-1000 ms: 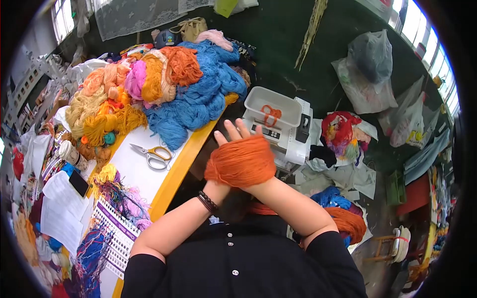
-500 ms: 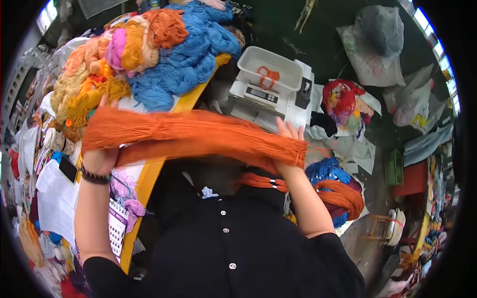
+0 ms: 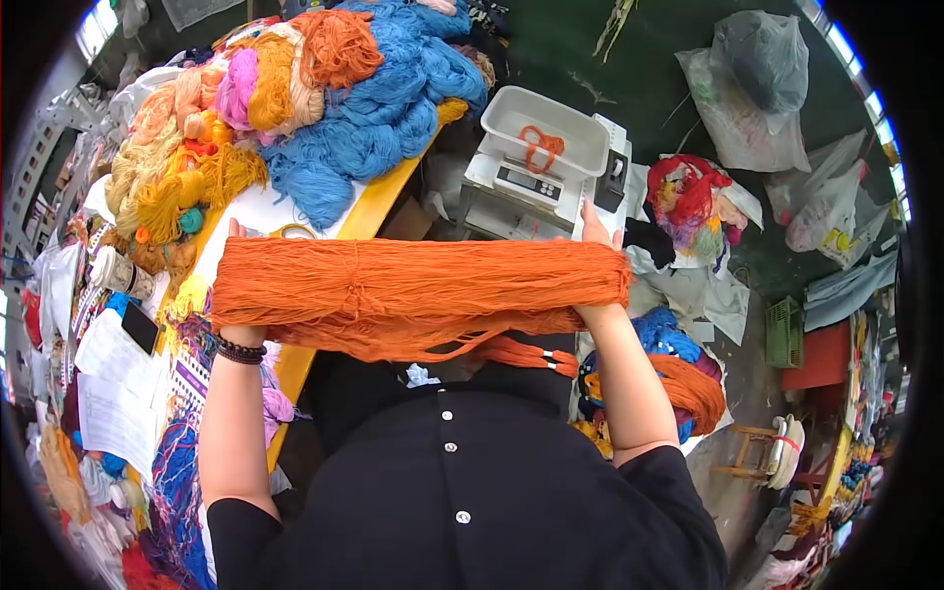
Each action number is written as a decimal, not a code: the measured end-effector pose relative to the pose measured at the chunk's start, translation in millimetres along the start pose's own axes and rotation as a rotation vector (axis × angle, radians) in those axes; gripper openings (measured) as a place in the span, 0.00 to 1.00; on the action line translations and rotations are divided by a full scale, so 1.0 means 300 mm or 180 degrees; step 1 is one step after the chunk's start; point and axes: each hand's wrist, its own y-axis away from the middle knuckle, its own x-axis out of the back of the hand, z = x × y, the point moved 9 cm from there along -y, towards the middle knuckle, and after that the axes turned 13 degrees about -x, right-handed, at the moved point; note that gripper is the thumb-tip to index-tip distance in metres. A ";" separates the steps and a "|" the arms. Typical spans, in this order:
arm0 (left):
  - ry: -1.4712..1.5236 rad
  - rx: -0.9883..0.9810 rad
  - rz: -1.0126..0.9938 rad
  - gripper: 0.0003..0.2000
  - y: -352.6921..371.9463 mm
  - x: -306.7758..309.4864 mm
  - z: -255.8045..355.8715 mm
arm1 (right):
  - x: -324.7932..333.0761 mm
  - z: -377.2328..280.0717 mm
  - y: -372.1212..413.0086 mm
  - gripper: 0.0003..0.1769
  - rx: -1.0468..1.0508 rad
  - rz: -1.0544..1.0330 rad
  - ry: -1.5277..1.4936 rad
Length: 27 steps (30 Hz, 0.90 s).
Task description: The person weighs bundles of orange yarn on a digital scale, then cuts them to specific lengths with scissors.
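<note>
A large orange skein of yarn [image 3: 423, 285] is stretched level in front of my chest, looped over both hands. At its left end is my left hand [image 3: 239, 334], with a dark beaded bracelet on the wrist; most of its fingers are hidden behind the strands. My right hand [image 3: 598, 228] holds the other end, its fingertips showing above the yarn and the thumb side partly covered. Lower strands sag beneath the taut upper band. Below the skein, near my lap, lies a smaller orange yarn bundle [image 3: 526, 356] with white ties.
Blue yarn [image 3: 393, 118] is heaped with other colours on the yellow-edged table [image 3: 379, 202] at left. A scale [image 3: 531, 187] carries a white tray [image 3: 492, 116] holding an orange strand. A phone [image 3: 140, 327] lies on papers. Bagged yarn [image 3: 654, 334] and a stool [image 3: 752, 447] stand right.
The skein was blurred and tilted, lower at its right end; now it is sharp, level and pulled straight. My left hand has moved right and slightly down, my right hand slightly right.
</note>
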 end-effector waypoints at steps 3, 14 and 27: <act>0.0107 0.0058 0.0037 0.30 0.005 -0.011 -0.029 | -0.117 0.088 -0.001 0.41 -0.0987 -0.1374 -0.2605; 0.0816 0.0550 0.0205 0.29 0.063 -0.113 -0.070 | -0.099 0.094 -0.001 0.22 -0.2381 -0.1517 -0.4749; -0.0887 0.0914 -0.1818 0.12 0.322 -0.353 -0.292 | 0.234 -0.509 -0.030 0.30 -0.1385 -0.3334 -0.7497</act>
